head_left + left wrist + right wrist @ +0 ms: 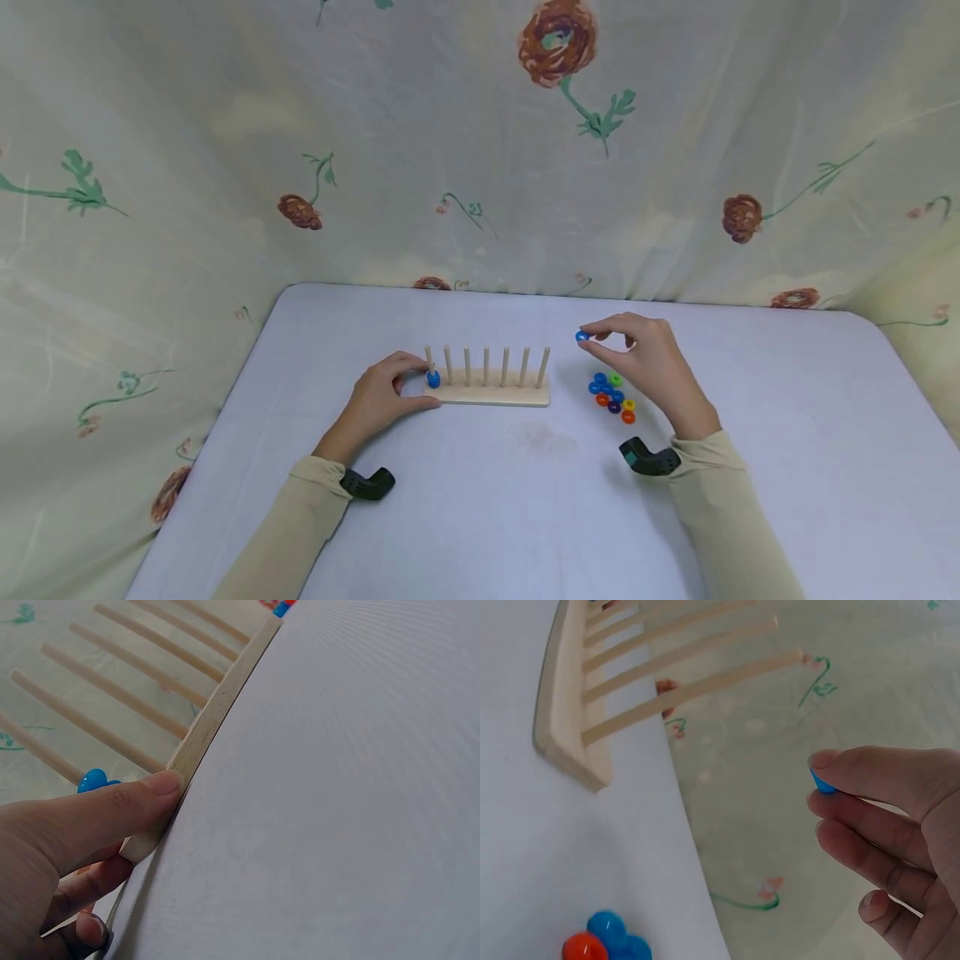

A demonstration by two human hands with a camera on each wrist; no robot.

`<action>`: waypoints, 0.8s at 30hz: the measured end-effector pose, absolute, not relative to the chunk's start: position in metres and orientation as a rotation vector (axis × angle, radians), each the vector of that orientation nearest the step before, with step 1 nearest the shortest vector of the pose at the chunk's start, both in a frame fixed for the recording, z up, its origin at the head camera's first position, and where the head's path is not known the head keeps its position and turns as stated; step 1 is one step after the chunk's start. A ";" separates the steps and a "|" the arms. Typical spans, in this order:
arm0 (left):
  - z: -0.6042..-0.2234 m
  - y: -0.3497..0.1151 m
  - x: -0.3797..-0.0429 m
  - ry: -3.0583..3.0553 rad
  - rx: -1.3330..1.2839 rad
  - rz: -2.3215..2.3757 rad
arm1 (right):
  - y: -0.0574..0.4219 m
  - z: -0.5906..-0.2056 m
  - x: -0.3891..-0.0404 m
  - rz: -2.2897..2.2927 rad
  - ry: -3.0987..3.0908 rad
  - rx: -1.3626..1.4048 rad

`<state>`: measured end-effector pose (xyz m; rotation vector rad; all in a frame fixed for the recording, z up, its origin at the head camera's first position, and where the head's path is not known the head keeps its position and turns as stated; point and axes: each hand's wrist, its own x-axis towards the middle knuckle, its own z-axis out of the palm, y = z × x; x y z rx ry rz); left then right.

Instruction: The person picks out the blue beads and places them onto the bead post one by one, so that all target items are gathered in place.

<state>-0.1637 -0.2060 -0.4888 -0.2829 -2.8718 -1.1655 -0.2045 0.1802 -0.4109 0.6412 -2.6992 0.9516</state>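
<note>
A wooden peg board (pixel 491 395) with several upright pegs lies on the table. Blue beads (pixel 433 380) are threaded low on its leftmost peg. My left hand (pixel 378 400) grips the board's left end, its thumb along the front edge; the left wrist view shows that thumb (pixel 161 783) pressed on the wood. To the right of the board and above the table, my right hand (pixel 648 358) pinches a blue bead (pixel 582 336) between thumb and fingertips. In the right wrist view only a sliver of this bead (pixel 824 782) shows.
Below the right hand lies a loose cluster of beads, including a green bead (pixel 615 379), a yellow bead (pixel 629 405), a dark purple bead (pixel 614 407) and an orange bead (pixel 628 417). A flowered curtain (pixel 375 167) hangs behind the white table (pixel 480 508).
</note>
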 end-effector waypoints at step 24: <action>-0.492 -0.207 -0.166 -2.893 -0.280 -1.126 | 0.088 -0.386 -0.204 1.189 -2.599 0.904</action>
